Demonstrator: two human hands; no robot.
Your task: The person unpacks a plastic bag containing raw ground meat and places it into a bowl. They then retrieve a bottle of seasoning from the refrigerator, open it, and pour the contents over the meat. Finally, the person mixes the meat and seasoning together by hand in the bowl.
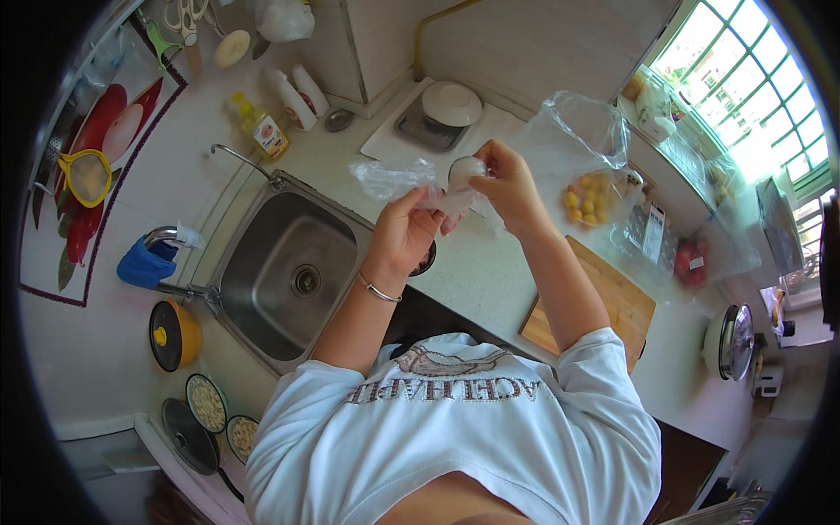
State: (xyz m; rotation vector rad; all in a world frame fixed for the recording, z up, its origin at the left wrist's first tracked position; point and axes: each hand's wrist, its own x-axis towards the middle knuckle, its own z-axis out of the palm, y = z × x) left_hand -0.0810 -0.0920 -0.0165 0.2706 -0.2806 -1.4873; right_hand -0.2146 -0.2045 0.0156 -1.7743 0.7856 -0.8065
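My left hand (pixel 408 226) grips a crumpled clear plastic bag (pixel 394 178) above the counter, to the right of the sink. In my right hand (pixel 508 184) is a small rounded whitish thing (pixel 467 172), pinched between the fingers at the bag's edge; what it is I cannot tell. Part of the bag hangs below my fingers. A dark bowl (pixel 426 259) shows partly behind my left wrist, its contents mostly hidden. Beyond my hands, a white lidded or stacked dish (pixel 451 104) rests on a grey tray (pixel 420 128).
A steel sink (pixel 289 275) with a faucet (pixel 190 289) lies at left, a yellow soap bottle (pixel 266 131) behind it. At right are a wooden cutting board (pixel 610 295), a bag of yellow fruit (pixel 590 200) and bagged red fruit (pixel 692 262). Bowls of pale food (pixel 207 402) stand lower left.
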